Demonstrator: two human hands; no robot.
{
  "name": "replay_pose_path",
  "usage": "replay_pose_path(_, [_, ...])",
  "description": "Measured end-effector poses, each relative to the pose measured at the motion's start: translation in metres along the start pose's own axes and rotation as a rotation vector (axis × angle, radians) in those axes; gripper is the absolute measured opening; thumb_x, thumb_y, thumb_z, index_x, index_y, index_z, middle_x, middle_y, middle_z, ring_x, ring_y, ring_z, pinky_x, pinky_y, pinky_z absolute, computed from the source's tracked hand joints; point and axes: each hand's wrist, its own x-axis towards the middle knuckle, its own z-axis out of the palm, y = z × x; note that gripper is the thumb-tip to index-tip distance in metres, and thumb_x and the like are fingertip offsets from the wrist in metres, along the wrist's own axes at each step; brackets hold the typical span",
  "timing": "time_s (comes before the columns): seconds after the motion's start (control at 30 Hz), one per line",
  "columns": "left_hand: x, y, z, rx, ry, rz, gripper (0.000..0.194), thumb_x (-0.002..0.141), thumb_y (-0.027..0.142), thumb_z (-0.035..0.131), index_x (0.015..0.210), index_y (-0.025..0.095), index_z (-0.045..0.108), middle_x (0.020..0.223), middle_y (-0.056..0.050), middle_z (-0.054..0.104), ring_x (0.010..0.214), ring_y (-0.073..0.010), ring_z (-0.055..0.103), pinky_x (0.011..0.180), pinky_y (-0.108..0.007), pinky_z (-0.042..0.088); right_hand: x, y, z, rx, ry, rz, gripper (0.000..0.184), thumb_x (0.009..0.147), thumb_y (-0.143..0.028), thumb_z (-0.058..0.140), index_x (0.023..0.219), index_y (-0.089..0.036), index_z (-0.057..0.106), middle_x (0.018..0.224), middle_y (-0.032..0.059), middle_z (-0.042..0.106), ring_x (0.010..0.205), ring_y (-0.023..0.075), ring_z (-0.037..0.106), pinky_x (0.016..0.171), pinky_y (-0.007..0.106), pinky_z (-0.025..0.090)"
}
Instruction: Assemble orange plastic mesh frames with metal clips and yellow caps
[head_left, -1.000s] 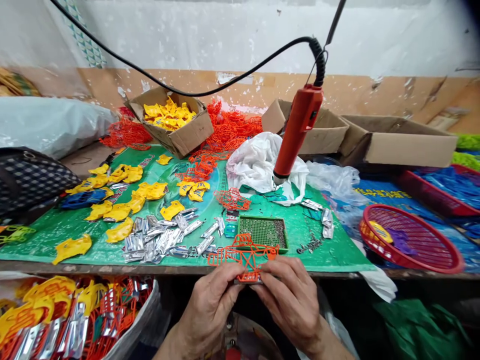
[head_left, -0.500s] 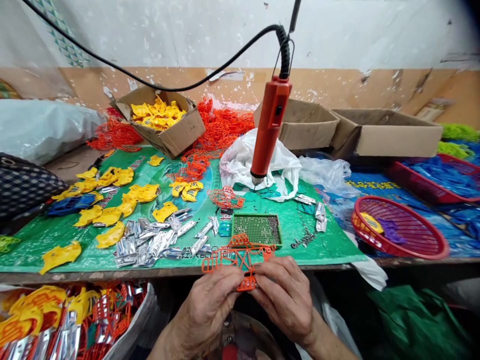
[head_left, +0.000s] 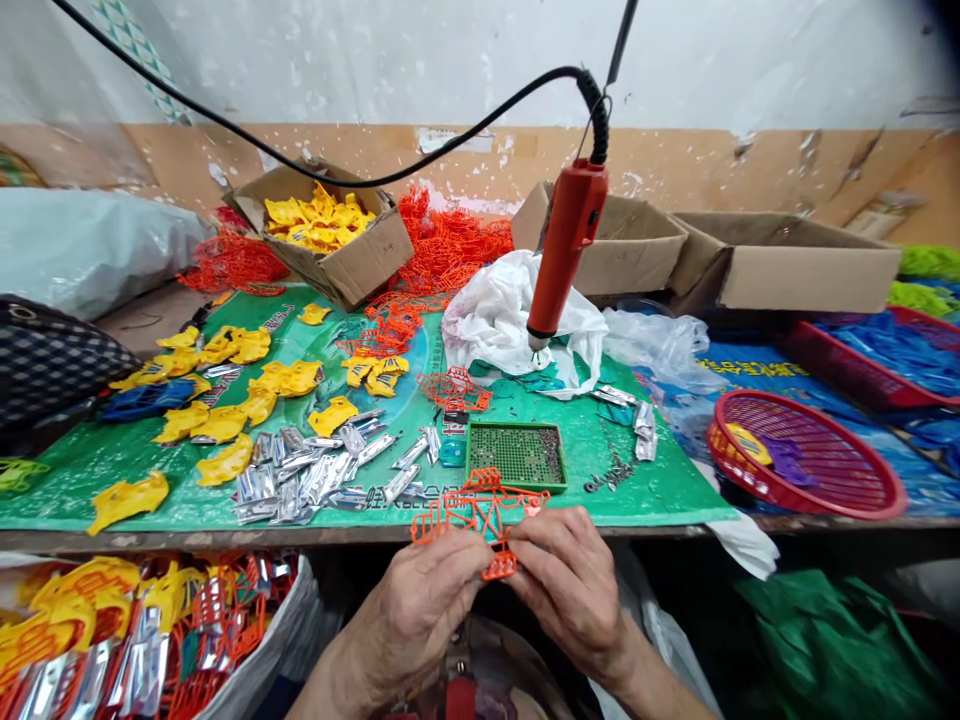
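My left hand [head_left: 427,590] and my right hand [head_left: 566,580] pinch an orange openwork plastic frame [head_left: 487,507] between them, just off the table's front edge. The fingertips of both hands meet near its lower end, where a small dark piece shows; what exactly they press there is hidden. Beyond the frame lies a green tray [head_left: 517,455] of small screws. Above the table hangs a red electric screwdriver [head_left: 568,250], tip down, touched by neither hand. To the left is a pile of shiny silver pieces [head_left: 300,475].
Yellow plastic parts [head_left: 225,425] lie about on the left. A cardboard box [head_left: 360,260] of yellow parts stands behind, beside a heap of orange frames [head_left: 450,240]. A red basket [head_left: 810,470] sits at right. A full sack [head_left: 289,620] stands below the table's left edge.
The hanging screwdriver has swung slightly right and up in view. Both hands keep hold of the orange frame with only a slight shift. The whole view has moved a little.
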Motion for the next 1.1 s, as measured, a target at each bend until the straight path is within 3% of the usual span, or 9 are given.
replay_pose_path(0.13, [-0.003, -0.002, 0.003, 0.003, 0.030, -0.022, 0.027, 0.091, 0.004, 0.049, 0.113, 0.018, 0.056, 0.094, -0.007, 0.070, 0.087, -0.0157, 0.069, 0.078, -0.024, 0.057, 0.000, -0.001, 0.001, 0.006, -0.015, 0.009, 0.005, 0.089, -0.017, 0.059, 0.090, -0.015, 0.063, 0.084, 0.0055, 0.073, 0.077, 0.0166, 0.060, 0.069, 0.033, 0.040])
replay_pose_path(0.4, [-0.016, -0.003, 0.014, 0.173, 0.264, -0.097, 0.044, 0.088, 0.005, 0.052, 0.131, 0.017, 0.049, 0.116, -0.012, 0.068, 0.110, -0.0189, 0.066, 0.093, -0.028, 0.055, 0.000, -0.001, 0.005, -0.051, 0.024, 0.012, 0.006, 0.089, -0.016, 0.058, 0.089, -0.017, 0.064, 0.085, 0.0055, 0.075, 0.077, 0.0169, 0.062, 0.070, 0.034, 0.040])
replay_pose_path(0.5, [-0.018, -0.002, 0.015, 0.192, 0.352, -0.107, 0.037, 0.085, 0.004, 0.057, 0.120, 0.017, 0.054, 0.112, -0.010, 0.068, 0.105, -0.0168, 0.067, 0.092, -0.025, 0.056, -0.002, 0.000, 0.007, -0.072, 0.040, 0.007, 0.006, 0.088, -0.016, 0.059, 0.090, -0.017, 0.064, 0.086, 0.0057, 0.075, 0.076, 0.0173, 0.062, 0.069, 0.035, 0.040])
replay_pose_path(0.67, [-0.016, -0.001, 0.014, 0.215, 0.361, -0.107, 0.021, 0.085, 0.003, 0.056, 0.100, 0.018, 0.060, 0.102, -0.007, 0.069, 0.094, -0.0140, 0.069, 0.087, -0.022, 0.056, -0.007, 0.001, 0.008, -0.121, 0.035, -0.022, 0.006, 0.086, -0.014, 0.062, 0.090, -0.015, 0.065, 0.087, 0.0074, 0.076, 0.079, 0.0191, 0.062, 0.070, 0.035, 0.040])
replay_pose_path(1.1, [-0.009, 0.004, 0.011, 0.058, 0.322, -0.100, 0.026, 0.083, -0.002, 0.052, 0.097, 0.020, 0.060, 0.088, -0.005, 0.070, 0.081, -0.0127, 0.069, 0.074, -0.021, 0.058, -0.014, 0.001, 0.007, -0.152, 0.003, -0.022, 0.009, 0.085, -0.013, 0.063, 0.093, -0.015, 0.066, 0.088, 0.0080, 0.075, 0.081, 0.0197, 0.063, 0.070, 0.035, 0.040])
